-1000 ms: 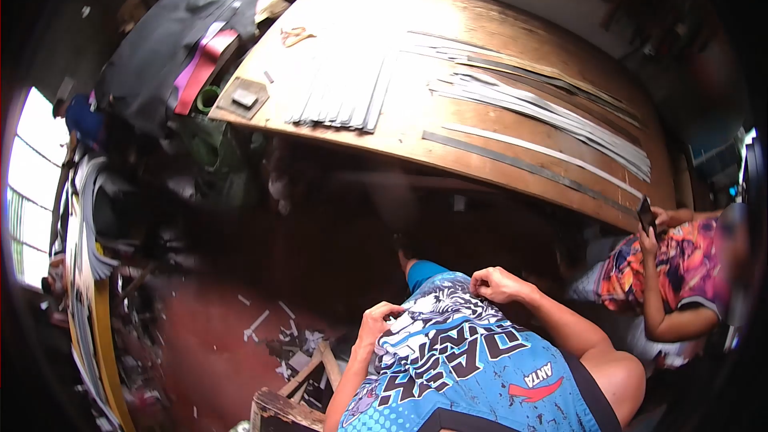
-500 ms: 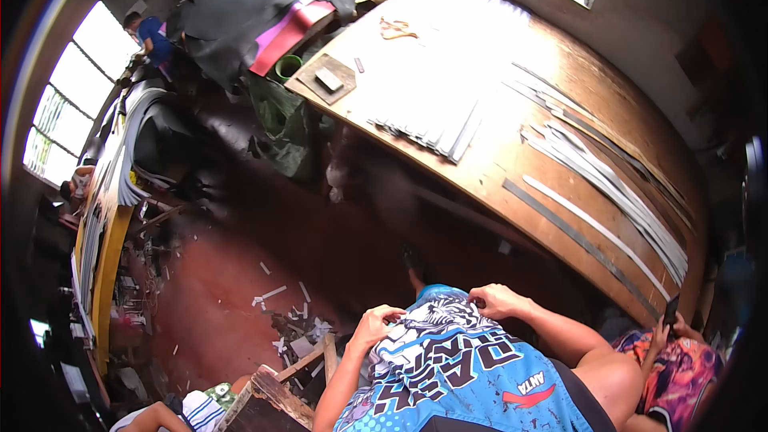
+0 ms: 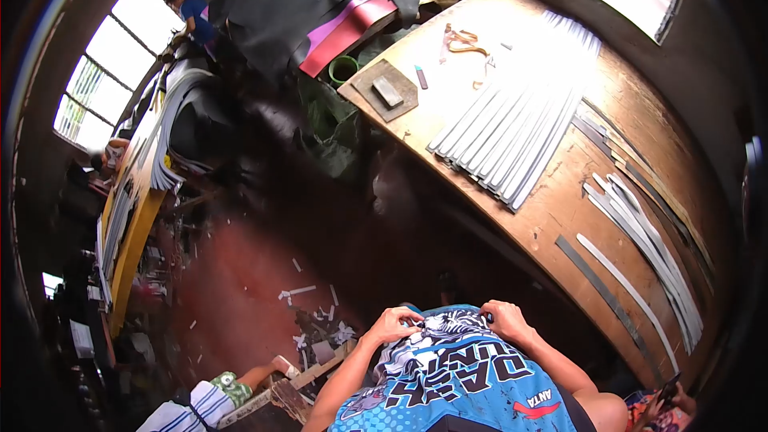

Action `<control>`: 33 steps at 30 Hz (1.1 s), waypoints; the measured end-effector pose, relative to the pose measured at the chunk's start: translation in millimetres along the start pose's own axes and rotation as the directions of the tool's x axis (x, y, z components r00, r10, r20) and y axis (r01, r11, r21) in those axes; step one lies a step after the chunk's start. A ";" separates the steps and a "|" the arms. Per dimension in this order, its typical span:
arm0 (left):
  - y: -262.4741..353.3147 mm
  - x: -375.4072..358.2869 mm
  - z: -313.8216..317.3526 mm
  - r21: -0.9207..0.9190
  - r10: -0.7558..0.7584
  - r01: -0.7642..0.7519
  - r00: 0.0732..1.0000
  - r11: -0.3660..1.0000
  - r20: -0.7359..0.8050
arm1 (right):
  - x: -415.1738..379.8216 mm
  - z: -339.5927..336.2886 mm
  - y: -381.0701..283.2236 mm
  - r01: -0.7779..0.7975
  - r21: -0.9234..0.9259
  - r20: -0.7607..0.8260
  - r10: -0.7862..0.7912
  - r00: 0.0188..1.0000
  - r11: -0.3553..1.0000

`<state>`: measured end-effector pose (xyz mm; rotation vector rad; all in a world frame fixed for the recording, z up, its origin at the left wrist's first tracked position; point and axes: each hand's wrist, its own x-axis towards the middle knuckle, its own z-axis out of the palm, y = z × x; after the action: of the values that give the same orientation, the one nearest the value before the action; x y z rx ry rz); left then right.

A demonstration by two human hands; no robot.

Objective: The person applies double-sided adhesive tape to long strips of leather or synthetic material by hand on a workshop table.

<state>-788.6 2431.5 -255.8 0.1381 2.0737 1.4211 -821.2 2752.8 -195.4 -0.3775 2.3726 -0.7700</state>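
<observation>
Two hands at the bottom of the view, both on the same thing: the left hand [image 3: 394,325] and the right hand [image 3: 506,321] each pinch the hem of one blue printed shirt [image 3: 448,376], fingers curled shut on the cloth. The shirt sits low and centre, right under the camera, with white lettering across it and one red logo near its right edge.

Up and to the right runs one long wooden workbench [image 3: 560,208]. On it I count three groups of strips: a fanned bundle of pale grey strips [image 3: 512,128] lying side by side near the middle, too many and too close to count singly; a second, looser bunch of white strips [image 3: 648,248] towards the right end; and one dark strip [image 3: 608,300] with one white strip just beside it near the bench's front edge. At the bench's left end lies one small board [image 3: 386,90] with one grey block on top, one green cup [image 3: 342,70] just beyond the corner, and one tan loop of cord [image 3: 460,38] further back.

One dark sheet over pink material [image 3: 336,8] drapes beyond the bench. Scraps [image 3: 308,328] litter the red floor. One person in blue [image 3: 190,12] stands far off by the windows, and one striped sleeve [image 3: 196,408] shows at the lower left.
</observation>
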 end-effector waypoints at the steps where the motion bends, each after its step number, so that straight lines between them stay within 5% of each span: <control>1: -5.9 1.0 -0.9 -0.066 -0.038 0.040 0.999 0.997 0.032 | 2.3 -4.4 -3.0 -0.023 0.026 0.047 0.021 0.999 0.999; 4: -4.4 6.6 -17.3 -0.220 0.011 0.015 0.993 0.975 0.117 | 11.7 -33.0 -16.9 -0.019 0.069 0.175 0.007 0.985 0.997; 6: -1.8 12.7 -28.8 -0.435 -0.075 0.132 0.986 0.891 0.147 | 15.9 -43.6 -26.3 -0.010 0.241 0.287 -0.061 0.956 0.970; 8: 3.3 24.7 -45.5 -0.424 -0.060 0.130 0.983 0.896 0.173 | 24.2 -38.7 -24.2 0.037 0.249 0.274 -0.108 0.956 0.968; 10: 5.4 40.9 -56.3 -0.194 0.053 -0.015 0.981 0.981 0.189 | 31.5 -31.8 -31.4 -0.010 0.290 0.277 -0.074 0.958 0.957; 11: 19.5 48.5 -65.2 -0.148 0.052 -0.019 0.974 0.989 0.221 | 34.9 -32.2 -44.9 -0.192 0.315 0.349 0.075 0.934 0.929; 12: 31.5 53.6 -71.2 -0.099 0.048 -0.023 0.965 0.995 0.256 | 38.4 -20.5 -42.0 -0.205 0.322 0.336 0.091 0.938 0.924; 15: 15.9 88.4 -65.9 -0.185 0.147 -0.073 0.890 0.980 0.432 | 41.2 12.2 -41.6 -0.477 0.632 0.414 0.254 0.874 0.611; 16: 32.7 93.5 -74.2 -0.120 0.104 -0.050 0.854 0.992 0.509 | 41.8 17.0 -52.8 -0.477 0.646 0.396 0.272 0.877 0.596; 18: 49.8 99.5 -89.2 -0.019 0.145 -0.167 0.791 0.986 0.594 | 43.6 27.1 -74.8 -0.396 0.323 0.285 0.310 0.907 0.860; 19: 59.7 101.2 -97.7 0.052 0.099 -0.182 0.730 0.982 0.677 | 45.5 33.0 -83.8 -0.412 0.275 0.259 0.345 0.902 0.869; 24: 52.4 109.6 -107.5 0.180 0.066 -0.376 0.555 0.909 0.829 | 42.2 61.5 -121.6 -0.440 0.395 0.177 0.404 0.898 0.807; 33: 34.1 99.7 -140.9 0.228 -0.016 -0.367 0.499 0.902 0.867 | 57.4 117.4 -157.6 -0.405 0.564 -0.070 0.531 0.845 0.719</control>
<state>-953.2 2372.6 -235.4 1.0500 1.4289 0.7163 -779.6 2552.4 -202.0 0.5698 2.1740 -1.2073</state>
